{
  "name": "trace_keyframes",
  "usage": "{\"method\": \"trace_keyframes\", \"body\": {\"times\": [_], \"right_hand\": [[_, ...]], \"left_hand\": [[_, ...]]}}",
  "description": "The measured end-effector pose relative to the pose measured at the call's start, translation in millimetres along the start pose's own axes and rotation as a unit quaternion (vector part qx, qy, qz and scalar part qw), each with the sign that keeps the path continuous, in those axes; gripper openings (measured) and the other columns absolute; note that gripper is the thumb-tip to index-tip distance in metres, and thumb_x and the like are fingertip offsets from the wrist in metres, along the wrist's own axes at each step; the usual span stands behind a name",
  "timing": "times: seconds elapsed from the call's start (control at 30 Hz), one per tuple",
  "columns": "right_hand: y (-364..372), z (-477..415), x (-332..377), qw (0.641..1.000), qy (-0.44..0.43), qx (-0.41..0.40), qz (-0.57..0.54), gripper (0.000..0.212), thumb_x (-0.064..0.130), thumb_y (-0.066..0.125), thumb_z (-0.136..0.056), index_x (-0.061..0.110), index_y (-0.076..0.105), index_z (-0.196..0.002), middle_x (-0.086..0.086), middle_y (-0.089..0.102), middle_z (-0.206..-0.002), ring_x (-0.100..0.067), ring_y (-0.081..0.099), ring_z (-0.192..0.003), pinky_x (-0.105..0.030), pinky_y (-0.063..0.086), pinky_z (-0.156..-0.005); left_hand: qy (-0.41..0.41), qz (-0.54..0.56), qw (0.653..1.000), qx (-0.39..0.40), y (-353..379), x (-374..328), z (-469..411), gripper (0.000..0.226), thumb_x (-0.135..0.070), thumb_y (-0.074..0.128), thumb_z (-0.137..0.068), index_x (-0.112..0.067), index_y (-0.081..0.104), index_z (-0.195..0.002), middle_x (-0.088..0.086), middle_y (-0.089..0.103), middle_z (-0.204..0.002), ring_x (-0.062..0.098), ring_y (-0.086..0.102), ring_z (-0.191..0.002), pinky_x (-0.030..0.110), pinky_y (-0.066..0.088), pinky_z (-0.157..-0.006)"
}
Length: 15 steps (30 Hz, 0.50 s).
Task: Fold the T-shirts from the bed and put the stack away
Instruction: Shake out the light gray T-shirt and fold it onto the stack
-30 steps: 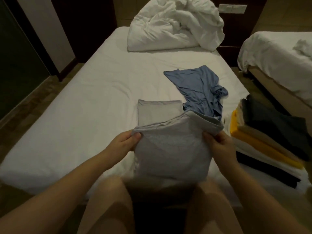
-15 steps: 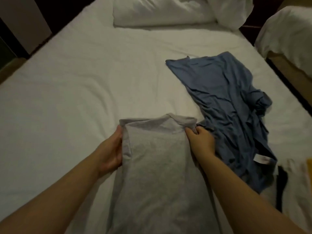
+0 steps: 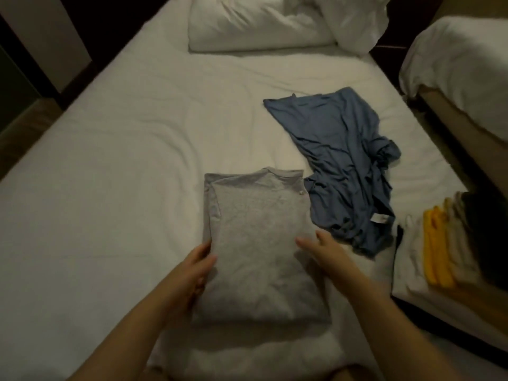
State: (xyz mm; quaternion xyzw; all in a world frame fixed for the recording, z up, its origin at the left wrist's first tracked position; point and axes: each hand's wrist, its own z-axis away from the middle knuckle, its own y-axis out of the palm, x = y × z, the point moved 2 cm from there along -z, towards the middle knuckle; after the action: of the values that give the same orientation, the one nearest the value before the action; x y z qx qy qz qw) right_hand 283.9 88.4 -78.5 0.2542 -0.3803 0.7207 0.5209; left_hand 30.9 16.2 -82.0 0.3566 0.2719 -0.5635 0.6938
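Lengthwise, grey T-shirt (image 3: 258, 243), collar toward pillow (image 3: 261, 26).

Bedroom with two beds. The bed (image 3: 110, 188) wore a plain white fitted sheet and carried a bundled white duvet (image 3: 261, 23) at its head against a dark wall (image 3: 115, 20). A second bed (image 3: 461, 64) in matching white linen stood beside it on the right across a narrow gap. A loose blue T-shirt (image 3: 338, 144) lay on the sheet, with a stack (image 3: 453, 243) of folded clothes at the right edge.
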Motion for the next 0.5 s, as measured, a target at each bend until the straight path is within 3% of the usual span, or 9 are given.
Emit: {"method": "trace_keyframes", "body": {"times": [0.07,0.17,0.3,0.4,0.5], "right_hand": [[2,36,-18,0.999,-0.010,-0.013,0.039,0.055,0.033,0.068,-0.083,0.016,0.047,-0.130,-0.005,0.057,-0.122,-0.019,0.056,-0.100,-0.032,0.047,-0.086],[5,79,-39,0.996,-0.035,-0.026,0.077,0.061,0.029,0.068,-0.084,0.017,0.039,-0.136,-0.005,0.053,-0.126,-0.016,0.050,-0.099,-0.026,0.040,-0.079],[7,104,-66,0.994,-0.045,-0.053,0.078,0.063,0.029,0.068,-0.084,0.020,0.038,-0.138,-0.005,0.052,-0.131,-0.023,0.053,-0.112,-0.028,0.045,-0.084],[2,112,-75,0.993,-0.055,-0.093,0.049,0.056,0.028,0.068,-0.084,0.024,0.042,-0.134,-0.009,0.059,-0.117,-0.023,0.057,-0.100,-0.037,0.050,-0.086],[1,120,-84,0.991,-0.059,-0.114,0.038,0.054,0.025,0.068,-0.084,0.025,0.044,-0.132,-0.006,0.062,-0.100,-0.021,0.058,-0.090,-0.033,0.047,-0.079]], "left_hand": [[0.019,-0.036,0.999,-0.002,1,14,21,0.058,-0.034,0.068,-0.081,-0.025,0.042,-0.131,-0.009,0.057,-0.115,0.003,0.059,-0.092,0.015,0.051,-0.067],[0.028,-0.118,0.991,-0.054,3,23,41,0.055,-0.027,0.065,-0.086,-0.017,0.040,-0.135,0.006,0.054,-0.128,0.020,0.058,-0.105,0.031,0.051,-0.084],[0.083,-0.245,0.955,-0.144,5,30,57,0.049,-0.024,0.062,-0.089,-0.016,0.044,-0.133,0.011,0.054,-0.129,0.027,0.054,-0.111,0.029,0.041,-0.080],[0.099,-0.246,0.951,-0.159,4,37,69,0.042,-0.016,0.059,-0.090,-0.017,0.047,-0.131,0.011,0.058,-0.119,0.020,0.056,-0.094,0.025,0.042,-0.071],[0.096,-0.266,0.945,-0.167,-2,45,81,0.041,-0.015,0.062,-0.088,-0.018,0.050,-0.127,0.006,0.058,-0.098,0.013,0.054,-0.080,0.023,0.041,-0.065]]}}
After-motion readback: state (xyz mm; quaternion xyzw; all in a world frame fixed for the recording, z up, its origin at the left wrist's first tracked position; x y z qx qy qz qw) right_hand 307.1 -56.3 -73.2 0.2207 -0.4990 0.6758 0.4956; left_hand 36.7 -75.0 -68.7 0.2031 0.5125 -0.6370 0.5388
